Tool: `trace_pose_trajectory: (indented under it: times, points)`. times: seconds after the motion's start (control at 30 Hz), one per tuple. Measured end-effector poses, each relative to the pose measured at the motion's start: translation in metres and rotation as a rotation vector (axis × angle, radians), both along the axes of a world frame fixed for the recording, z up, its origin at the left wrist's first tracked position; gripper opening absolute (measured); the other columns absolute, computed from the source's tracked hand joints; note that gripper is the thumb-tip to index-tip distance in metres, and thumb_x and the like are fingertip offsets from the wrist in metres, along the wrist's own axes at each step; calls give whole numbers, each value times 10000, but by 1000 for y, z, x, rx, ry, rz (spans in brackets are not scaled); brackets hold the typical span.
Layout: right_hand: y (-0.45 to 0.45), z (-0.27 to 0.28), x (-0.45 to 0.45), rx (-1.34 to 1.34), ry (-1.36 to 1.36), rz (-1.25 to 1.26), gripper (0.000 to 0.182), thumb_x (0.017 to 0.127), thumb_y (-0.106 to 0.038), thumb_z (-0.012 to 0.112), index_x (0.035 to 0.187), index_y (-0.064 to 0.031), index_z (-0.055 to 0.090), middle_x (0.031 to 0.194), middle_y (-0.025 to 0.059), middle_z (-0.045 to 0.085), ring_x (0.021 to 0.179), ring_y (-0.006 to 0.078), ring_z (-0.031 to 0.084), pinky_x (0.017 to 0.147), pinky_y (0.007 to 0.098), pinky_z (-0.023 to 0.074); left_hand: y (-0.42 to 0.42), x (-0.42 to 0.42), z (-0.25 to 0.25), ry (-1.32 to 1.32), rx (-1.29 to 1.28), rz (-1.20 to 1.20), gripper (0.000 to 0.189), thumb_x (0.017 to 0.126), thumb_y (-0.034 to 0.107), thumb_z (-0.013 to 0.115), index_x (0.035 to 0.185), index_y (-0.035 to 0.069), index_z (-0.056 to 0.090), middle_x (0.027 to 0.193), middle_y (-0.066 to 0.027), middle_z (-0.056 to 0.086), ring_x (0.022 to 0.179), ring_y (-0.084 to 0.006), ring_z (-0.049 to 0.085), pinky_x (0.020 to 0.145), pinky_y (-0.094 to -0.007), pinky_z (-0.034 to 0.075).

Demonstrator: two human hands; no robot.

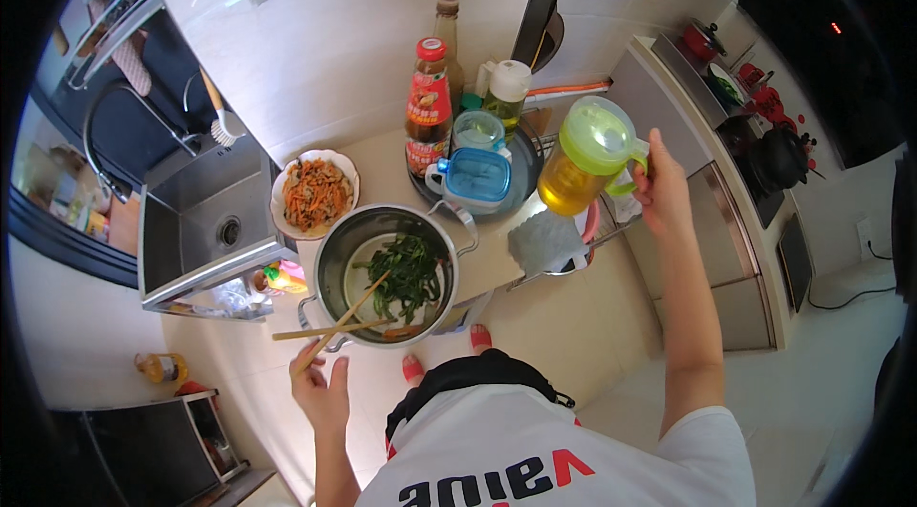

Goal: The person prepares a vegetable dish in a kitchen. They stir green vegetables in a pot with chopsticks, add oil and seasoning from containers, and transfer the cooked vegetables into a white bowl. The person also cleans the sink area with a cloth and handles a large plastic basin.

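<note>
My right hand grips the green handle of an oil pitcher, held up at the counter's right end with golden liquid inside. With its fingers at the lower end of one wooden chopstick, my left hand is beside the steel pot's left handle. The two chopsticks cross over the rim of the steel pot; their far ends reach dark green cooked leafy vegetables inside. Whether the fingers close firmly on the chopstick is hard to tell. A scalloped bowl of shredded carrot mix stands behind the pot, to the left.
A round tray holds a red-capped sauce bottle, a blue-lidded container and another oil pitcher. A grey cloth lies at the counter's right end. The sink is at left, a black pot on the right.
</note>
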State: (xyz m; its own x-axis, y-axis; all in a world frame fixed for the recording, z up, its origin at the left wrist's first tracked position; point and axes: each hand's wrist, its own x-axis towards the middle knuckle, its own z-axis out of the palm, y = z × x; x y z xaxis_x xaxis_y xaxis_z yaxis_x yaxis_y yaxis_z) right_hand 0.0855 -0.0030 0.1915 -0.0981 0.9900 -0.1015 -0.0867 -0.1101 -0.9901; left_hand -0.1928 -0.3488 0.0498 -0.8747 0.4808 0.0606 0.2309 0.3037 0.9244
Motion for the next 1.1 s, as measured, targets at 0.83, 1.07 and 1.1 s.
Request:
trace_pose_trajectory:
  times: [0.83,1.07,1.1]
  points:
    - [67,-133,-64,-24,191,-58,353,882,-327,481,716,-26,565,609,0,505,521,45,411,469,189,314,262,61,65,836,-359,-620,401,641,199,704,980,68,536,845,-123,535,811,-291,525,685,-374,426]
    - [60,-130,-61,6,98,-7,332,878,-304,490,752,-5,557,641,10,499,544,60,427,507,199,345,279,60,58,925,-481,-672,477,598,268,734,996,97,535,762,-110,530,742,-284,540,614,-379,430]
    - [59,-129,-59,-17,66,11,308,878,-286,495,767,-4,552,660,13,500,549,66,431,517,202,351,280,60,57,929,-484,-677,478,596,278,736,993,101,539,750,-105,532,730,-283,543,606,-380,430]
